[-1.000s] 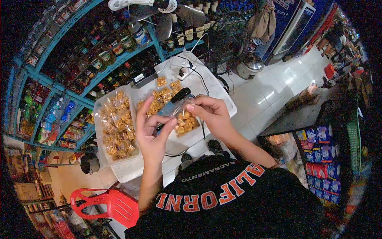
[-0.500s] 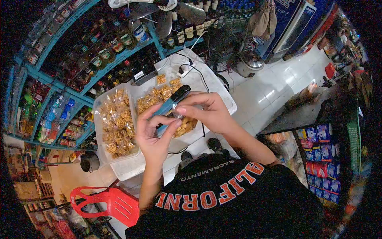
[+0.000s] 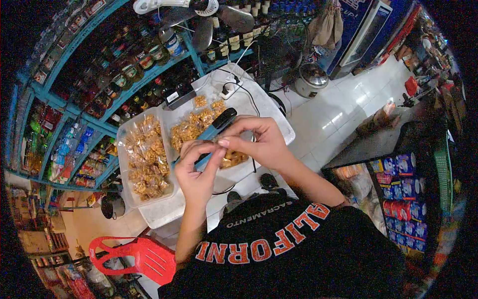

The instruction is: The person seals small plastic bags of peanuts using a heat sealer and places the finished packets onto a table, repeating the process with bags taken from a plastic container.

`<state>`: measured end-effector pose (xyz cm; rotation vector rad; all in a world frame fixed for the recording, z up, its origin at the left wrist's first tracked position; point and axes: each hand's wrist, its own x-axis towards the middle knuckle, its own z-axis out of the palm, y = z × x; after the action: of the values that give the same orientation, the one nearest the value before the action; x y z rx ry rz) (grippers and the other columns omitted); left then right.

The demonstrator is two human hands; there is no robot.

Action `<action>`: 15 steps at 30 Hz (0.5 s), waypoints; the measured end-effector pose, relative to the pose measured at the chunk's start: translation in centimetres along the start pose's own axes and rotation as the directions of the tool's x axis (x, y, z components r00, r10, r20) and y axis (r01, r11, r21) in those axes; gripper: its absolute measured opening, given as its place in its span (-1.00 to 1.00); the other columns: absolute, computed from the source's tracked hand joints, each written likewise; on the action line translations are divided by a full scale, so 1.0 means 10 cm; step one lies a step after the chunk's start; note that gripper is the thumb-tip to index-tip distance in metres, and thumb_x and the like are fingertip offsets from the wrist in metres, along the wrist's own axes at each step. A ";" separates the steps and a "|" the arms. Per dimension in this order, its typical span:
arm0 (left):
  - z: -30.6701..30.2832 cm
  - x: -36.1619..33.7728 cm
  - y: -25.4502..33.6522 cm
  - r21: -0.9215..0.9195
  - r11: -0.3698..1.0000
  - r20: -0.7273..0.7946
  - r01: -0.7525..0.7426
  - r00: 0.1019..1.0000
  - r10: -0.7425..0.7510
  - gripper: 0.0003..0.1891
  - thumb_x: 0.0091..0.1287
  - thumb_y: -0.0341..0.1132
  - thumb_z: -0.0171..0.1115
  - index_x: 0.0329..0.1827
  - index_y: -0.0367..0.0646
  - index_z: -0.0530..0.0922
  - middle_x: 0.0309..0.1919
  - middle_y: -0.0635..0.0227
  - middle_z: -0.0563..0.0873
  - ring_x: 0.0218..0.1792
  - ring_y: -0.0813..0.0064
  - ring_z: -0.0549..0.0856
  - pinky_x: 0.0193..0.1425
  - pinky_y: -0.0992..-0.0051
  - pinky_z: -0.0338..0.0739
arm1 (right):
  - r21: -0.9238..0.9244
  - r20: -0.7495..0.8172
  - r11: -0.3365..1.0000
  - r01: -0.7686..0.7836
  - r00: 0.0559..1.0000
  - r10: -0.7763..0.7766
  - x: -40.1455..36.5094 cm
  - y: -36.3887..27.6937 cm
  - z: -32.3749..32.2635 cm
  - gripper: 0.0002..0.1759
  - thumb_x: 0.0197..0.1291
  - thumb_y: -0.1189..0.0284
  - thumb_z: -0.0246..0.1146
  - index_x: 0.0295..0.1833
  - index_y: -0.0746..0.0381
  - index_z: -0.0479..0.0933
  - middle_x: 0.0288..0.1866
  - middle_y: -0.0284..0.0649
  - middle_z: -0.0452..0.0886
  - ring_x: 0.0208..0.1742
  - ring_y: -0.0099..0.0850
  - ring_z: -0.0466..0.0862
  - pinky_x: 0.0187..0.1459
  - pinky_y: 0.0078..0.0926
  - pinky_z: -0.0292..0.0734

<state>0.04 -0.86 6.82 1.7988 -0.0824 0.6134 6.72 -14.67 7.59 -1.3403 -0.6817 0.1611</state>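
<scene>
My left hand (image 3: pixel 195 167) and my right hand (image 3: pixel 261 142) meet over the white table (image 3: pixel 164 212). Thumbs and fingertips of both are pinched together on the top of a small clear plastic bag (image 3: pixel 233 158). Tan nut-like pieces fill the bag, which hangs below the fingers. Behind the hands lies a long blue device with a black end (image 3: pixel 219 124), perhaps a bag sealer; my left fingers cover part of it. Further back is a pile of filled snack bags (image 3: pixel 191 123). Left of that, a clear plastic tub (image 3: pixel 130 197) holds many more.
A power strip (image 3: pixel 229 89) with cables and a dark box (image 3: pixel 179 97) occupy the table's far side. Blue shelves (image 3: pixel 74 117) of bottles rise behind it. A red plastic chair (image 3: pixel 154 256) stands at lower left. A fan (image 3: pixel 206 7) is overhead.
My left fingertips have moved in to meet the right ones at the top of the bag. The bag is now more covered by the hands. The view has shifted slightly.
</scene>
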 end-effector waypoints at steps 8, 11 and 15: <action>0.02 0.00 0.04 -0.157 0.981 -0.132 0.117 0.982 -0.139 -0.86 0.02 -0.52 0.23 -0.32 -0.28 0.56 -0.38 0.30 0.61 -0.29 0.53 0.53 -0.11 0.58 0.36 | 0.252 -0.103 0.960 -0.125 0.983 0.155 -0.09 0.12 0.00 -0.82 0.04 0.44 0.21 -0.26 0.32 0.55 -0.32 -0.26 0.58 -0.28 -0.61 0.50 -0.23 -0.68 0.37; 0.00 0.02 0.10 -0.170 0.974 -0.126 0.147 0.977 -0.170 -0.80 0.01 -0.51 0.25 -0.26 -0.27 0.56 -0.38 0.30 0.61 -0.28 0.54 0.53 -0.09 0.58 0.35 | 0.248 -0.122 0.959 -0.138 0.978 0.172 -0.10 0.15 -0.01 -0.82 0.07 0.44 0.19 -0.27 0.34 0.55 -0.34 -0.26 0.57 -0.29 -0.60 0.50 -0.23 -0.68 0.37; -0.04 0.07 0.07 -0.056 0.995 -0.013 0.079 0.997 -0.080 -0.79 -0.03 -0.48 0.28 -0.28 -0.23 0.57 -0.38 0.32 0.61 -0.26 0.51 0.53 -0.06 0.54 0.34 | 0.154 -0.103 0.983 -0.100 0.988 0.117 -0.10 0.16 -0.03 -0.84 0.06 0.45 0.19 -0.29 0.34 0.56 -0.37 -0.28 0.57 -0.30 -0.60 0.50 -0.23 -0.67 0.37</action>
<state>0.27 -0.54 7.81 1.7353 -0.0169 0.5628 6.54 -15.01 5.68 -1.2338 -0.4925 0.2191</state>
